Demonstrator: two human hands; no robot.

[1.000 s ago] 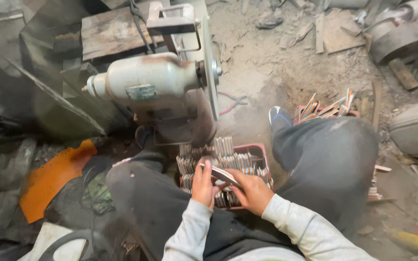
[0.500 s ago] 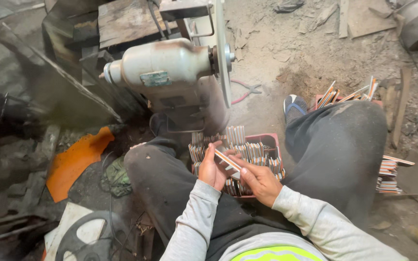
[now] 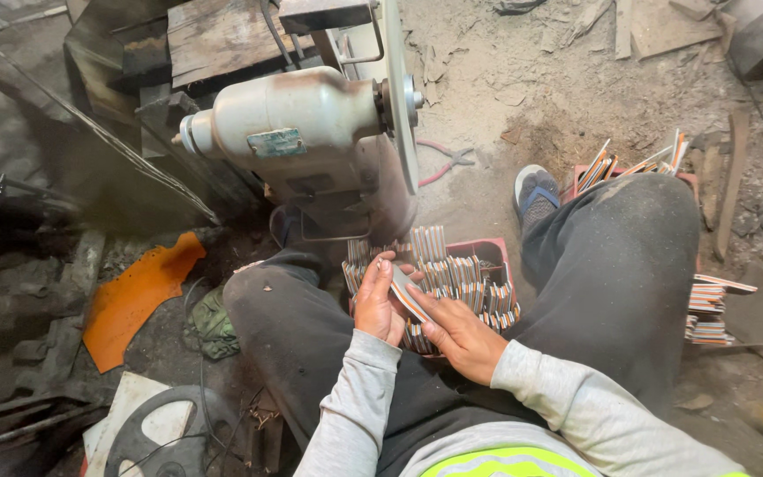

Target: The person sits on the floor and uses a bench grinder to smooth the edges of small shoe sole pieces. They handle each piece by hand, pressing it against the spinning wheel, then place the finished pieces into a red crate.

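Head view: the person sits on a dusty workshop floor [image 3: 505, 97], knees apart, behind a grey bench grinder [image 3: 311, 141] with its disc [image 3: 396, 97] edge-on. Both hands meet above a red crate [image 3: 487, 252] that sits between the legs, just below the grinder's base.

Left hand [image 3: 374, 305]: closed around the lower part of one striped flat piece [image 3: 406, 291]. Right hand [image 3: 457, 334]: fingers pinch the same piece from the other side, thumb on top. The piece is held tilted, over the crate's near left corner, not touching the disc.

Crate contents: many like striped pieces [image 3: 452, 274] standing on edge, packed close. A second batch of striped pieces [image 3: 633, 163] lies beyond the right knee, and a flat stack [image 3: 708, 309] rests on the floor at the right leg's outer side.

Judgement on progress: one piece in hand, the crate nearly full; which lots are finished cannot be told from their look. Pliers [image 3: 448, 163] lie on the floor beside the grinder; an orange sheet scrap [image 3: 134, 296] lies at left.
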